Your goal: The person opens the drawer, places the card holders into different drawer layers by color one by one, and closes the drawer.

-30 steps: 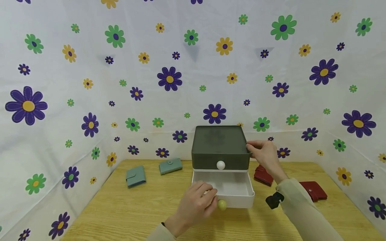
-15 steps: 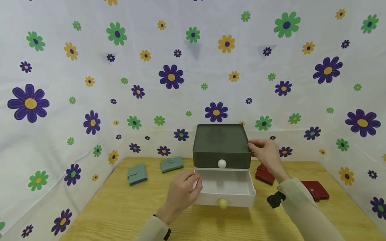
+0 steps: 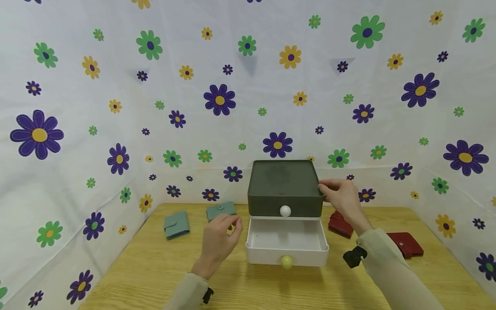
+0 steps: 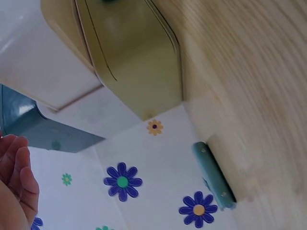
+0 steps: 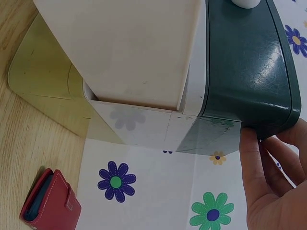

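Note:
A small drawer unit (image 3: 284, 181) stands on the wooden table. It has a dark green top tier with a white knob (image 3: 285, 211). Below that, the white drawer (image 3: 267, 257) is pulled out and bare inside, with a yellow-green knob (image 3: 286, 262). My right hand (image 3: 342, 200) holds the right rim of the green tier between thumb and fingers; the right wrist view shows these fingers (image 5: 253, 158) at its corner. My left hand (image 3: 218, 241), its fingers loosely bent and holding nothing, hovers left of the drawer. The left wrist view has this hand (image 4: 19, 182) at its edge.
A pale teal wallet (image 3: 176, 224) and a second teal wallet (image 3: 221, 210) lie at the left. On the right are a red wallet (image 3: 341, 224), partly behind my right wrist, and another red wallet (image 3: 406, 244). A flower-patterned curtain (image 3: 252, 107) encloses the table's back and sides.
My left hand has come away from the white drawer's front and moved left. My right hand stays on the green tier's rim, and the drawer remains pulled out.

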A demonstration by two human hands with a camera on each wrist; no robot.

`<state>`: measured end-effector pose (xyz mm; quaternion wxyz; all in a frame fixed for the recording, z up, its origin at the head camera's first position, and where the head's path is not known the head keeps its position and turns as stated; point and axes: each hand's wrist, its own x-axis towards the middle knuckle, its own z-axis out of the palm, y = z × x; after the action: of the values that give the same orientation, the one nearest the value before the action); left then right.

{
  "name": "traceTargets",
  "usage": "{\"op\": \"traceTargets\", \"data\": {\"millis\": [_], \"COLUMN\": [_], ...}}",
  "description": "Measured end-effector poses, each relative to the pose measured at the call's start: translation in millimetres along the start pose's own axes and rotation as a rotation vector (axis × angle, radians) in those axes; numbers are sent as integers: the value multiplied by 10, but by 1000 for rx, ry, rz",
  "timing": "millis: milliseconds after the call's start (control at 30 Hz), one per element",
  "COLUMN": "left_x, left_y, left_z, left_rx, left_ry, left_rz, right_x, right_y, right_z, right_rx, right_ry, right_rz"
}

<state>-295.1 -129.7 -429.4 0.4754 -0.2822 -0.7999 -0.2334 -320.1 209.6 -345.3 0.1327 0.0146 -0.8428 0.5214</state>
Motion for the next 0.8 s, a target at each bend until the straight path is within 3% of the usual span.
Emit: {"op": "traceTargets", "data": {"millis": [367, 700, 800], "left_x": [-137, -264, -293], "left_y": [-284, -590, -691], "left_z": [19, 23, 24], "left_rx": [48, 132, 175], "left_ry": [-61, -88, -123], "left_rz": [-131, -86, -107], "right_x": [-9, -12, -14], "right_y": [-5, -19, -9], "right_z": [2, 9, 8], "right_rx": [-8, -19, -20], "right_ry": [0, -6, -7], "right_rz": [-4, -3, -3]}}
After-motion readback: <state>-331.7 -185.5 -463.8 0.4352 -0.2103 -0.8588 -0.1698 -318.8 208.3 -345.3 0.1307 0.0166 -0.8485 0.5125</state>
